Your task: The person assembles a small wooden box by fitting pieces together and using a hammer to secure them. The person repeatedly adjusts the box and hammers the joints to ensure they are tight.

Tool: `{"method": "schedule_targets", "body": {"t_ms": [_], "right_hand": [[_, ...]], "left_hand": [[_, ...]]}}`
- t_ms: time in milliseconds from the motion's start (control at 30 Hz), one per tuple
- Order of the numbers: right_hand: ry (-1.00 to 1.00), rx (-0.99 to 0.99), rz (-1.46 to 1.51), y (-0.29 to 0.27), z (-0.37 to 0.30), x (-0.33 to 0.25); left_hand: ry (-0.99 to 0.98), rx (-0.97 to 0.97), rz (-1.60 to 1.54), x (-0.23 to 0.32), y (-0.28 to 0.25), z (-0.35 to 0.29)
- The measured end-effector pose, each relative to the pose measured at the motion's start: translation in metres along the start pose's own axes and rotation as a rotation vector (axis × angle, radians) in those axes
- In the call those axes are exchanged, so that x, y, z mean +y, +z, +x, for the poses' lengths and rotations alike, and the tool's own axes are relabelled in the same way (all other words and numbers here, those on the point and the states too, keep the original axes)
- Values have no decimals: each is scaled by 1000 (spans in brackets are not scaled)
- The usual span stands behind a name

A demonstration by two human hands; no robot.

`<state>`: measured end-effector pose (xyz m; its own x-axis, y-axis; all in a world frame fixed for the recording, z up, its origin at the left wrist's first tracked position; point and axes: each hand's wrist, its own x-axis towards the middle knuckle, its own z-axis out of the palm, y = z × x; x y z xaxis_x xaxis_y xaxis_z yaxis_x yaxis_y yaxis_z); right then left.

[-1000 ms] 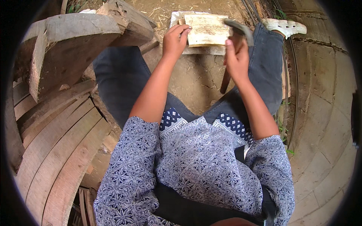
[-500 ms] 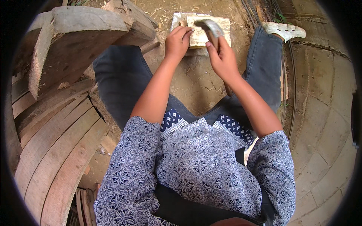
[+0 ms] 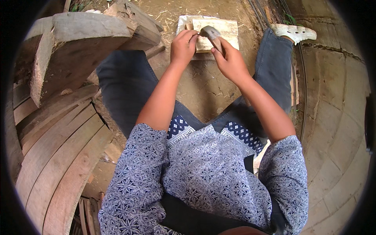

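Observation:
My right hand point(image 3: 231, 62) grips a claw hammer point(image 3: 211, 34) by its wooden handle, close below the grey metal head. The hammer head is low over a pale wooden block point(image 3: 221, 25), right beside the fingertips of my left hand point(image 3: 183, 47). My left thumb and fingers are pinched at the block's left edge around a small nail, mostly hidden by the fingers and the hammer head. Under the block lies a flat, greyish-white slab point(image 3: 183, 23) on the ground between my feet.
Thick cut timbers point(image 3: 90, 31) are piled at the upper left, above a stack of curved-looking planks point(image 3: 66, 156). My legs stretch out on both sides of the block. A white clog point(image 3: 293, 33) is on my right foot. Cracked paving point(image 3: 333, 117) lies at the right, with dark rods point(image 3: 258, 13) beyond the block.
The hammer head has come down and slightly left, toward the left fingertips. My right hand has shifted a little with it; my left hand keeps its pinch in nearly the same place.

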<state>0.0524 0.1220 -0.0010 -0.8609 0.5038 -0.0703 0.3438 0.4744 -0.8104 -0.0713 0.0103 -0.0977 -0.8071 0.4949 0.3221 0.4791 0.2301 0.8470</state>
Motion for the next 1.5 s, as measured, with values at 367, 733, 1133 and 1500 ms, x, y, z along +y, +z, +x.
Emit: {"method": "schedule_targets", "body": {"t_ms": [367,733,1133,1500], "right_hand": [[22,-18,-41,-7,10,-2],[24,26,16,-3,9,-8],[66,13,53,-9,4,-41],[82,73,189,-16,11,-26]], "left_hand": [[14,-16,24,1,2,2],[1,-1,-14,0,5,-1],[-53,-15,5,1,4,-9],[-69,-35,26,3,7,-4]]}}
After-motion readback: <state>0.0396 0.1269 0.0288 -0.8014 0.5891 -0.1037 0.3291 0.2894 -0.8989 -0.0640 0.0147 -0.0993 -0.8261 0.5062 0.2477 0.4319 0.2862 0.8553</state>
